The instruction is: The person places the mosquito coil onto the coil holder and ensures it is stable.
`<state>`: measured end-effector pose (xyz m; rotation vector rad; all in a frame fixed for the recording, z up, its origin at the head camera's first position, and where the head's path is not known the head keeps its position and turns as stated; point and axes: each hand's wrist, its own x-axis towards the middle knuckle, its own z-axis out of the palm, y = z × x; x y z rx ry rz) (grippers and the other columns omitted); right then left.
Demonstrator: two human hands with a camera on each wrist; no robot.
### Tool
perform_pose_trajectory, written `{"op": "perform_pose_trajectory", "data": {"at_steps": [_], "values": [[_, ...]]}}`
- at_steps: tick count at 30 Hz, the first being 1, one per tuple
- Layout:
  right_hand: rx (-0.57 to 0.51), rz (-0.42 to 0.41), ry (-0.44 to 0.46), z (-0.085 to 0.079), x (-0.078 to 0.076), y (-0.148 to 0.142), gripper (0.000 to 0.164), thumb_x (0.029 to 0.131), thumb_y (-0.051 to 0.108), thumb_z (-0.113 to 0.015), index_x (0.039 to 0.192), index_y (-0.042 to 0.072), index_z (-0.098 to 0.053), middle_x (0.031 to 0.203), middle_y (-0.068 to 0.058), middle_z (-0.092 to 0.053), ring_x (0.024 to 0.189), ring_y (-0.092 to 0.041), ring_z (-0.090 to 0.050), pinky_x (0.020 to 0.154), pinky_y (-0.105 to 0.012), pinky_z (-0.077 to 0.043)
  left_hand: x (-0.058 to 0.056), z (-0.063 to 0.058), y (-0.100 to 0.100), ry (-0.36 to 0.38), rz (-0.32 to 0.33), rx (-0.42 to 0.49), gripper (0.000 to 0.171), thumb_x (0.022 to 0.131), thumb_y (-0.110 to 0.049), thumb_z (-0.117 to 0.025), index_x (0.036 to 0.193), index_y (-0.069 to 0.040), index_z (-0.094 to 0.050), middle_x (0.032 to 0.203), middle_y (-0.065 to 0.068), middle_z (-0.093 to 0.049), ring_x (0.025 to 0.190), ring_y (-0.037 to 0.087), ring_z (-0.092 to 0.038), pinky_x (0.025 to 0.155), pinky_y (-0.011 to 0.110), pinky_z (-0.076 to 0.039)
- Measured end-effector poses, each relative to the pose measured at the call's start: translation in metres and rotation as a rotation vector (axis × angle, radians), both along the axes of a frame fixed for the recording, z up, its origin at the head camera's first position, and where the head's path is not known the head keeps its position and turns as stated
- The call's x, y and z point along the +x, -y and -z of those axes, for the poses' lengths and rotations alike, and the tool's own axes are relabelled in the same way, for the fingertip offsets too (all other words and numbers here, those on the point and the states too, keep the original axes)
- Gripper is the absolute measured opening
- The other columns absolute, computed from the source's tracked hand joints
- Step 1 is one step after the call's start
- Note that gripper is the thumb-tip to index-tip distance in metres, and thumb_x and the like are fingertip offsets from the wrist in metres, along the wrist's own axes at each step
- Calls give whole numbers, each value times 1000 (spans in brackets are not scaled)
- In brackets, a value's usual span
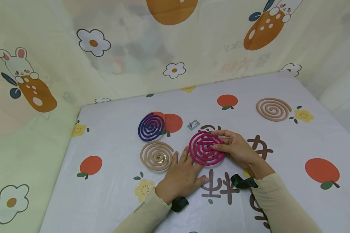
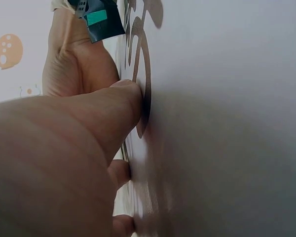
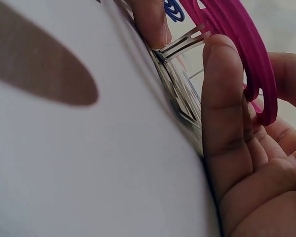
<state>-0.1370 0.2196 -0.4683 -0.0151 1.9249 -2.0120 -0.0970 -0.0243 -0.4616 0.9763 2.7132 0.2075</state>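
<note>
My right hand (image 1: 240, 152) pinches a pink mosquito coil (image 1: 206, 163) by its right side, thumb in front and fingers behind. In the right wrist view the coil (image 3: 260, 64) stands tilted above a thin metal coil stand (image 3: 180, 94), whose raised prong reaches up to the coil beside my thumb. My left hand (image 1: 179, 179) lies palm down, fingers spread, the thumb low against the tablecloth. Its fingertips lie at the pink coil's lower left, one of them right at the stand's base. Just left of that hand is a tan mosquito coil (image 1: 157, 169) with shiny metal near its centre.
Behind the tan coil lies a dark blue mosquito coil (image 1: 151, 127). A second loose metal stand (image 1: 193, 125) is beyond the pink coil. Far right, another tan coil (image 1: 273, 109) rests on the printed tablecloth (image 1: 110, 200). A patterned curtain (image 1: 128, 74) borders the back.
</note>
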Motion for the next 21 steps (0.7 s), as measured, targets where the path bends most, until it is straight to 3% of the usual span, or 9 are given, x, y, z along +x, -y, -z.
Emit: {"op": "perform_pose_trajectory", "data": {"at_steps": [21], "values": [[-10, 25, -4, 2, -1, 0, 53, 100, 7, -69, 149, -1, -48, 112, -10, -77, 97, -13, -74, 88, -28, -60, 0, 2, 0, -10, 2, -7, 75, 104, -62, -46, 168, -32, -21, 175, 8, -13, 160, 39, -11, 123, 68, -16]]}}
